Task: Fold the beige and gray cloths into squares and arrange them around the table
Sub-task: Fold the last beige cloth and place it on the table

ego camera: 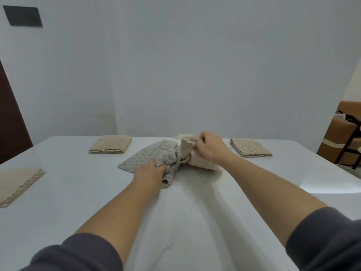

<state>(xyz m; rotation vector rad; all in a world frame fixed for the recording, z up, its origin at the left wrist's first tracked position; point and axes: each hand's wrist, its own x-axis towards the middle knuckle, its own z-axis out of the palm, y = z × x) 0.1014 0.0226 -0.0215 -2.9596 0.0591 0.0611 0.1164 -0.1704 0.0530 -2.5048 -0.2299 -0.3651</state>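
Pinching the beige cloth (202, 162) at the middle of the table (78, 192) in our right hand (209, 148) while our left hand (150, 170) clutches the gray cloth (150, 153) touching it, we risk dragging both together if the tangled knits snag.

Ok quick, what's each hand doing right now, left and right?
Left hand: fingers curled into the gray cloth, gripping it on the table.
Right hand: pinching a raised edge of the beige cloth.
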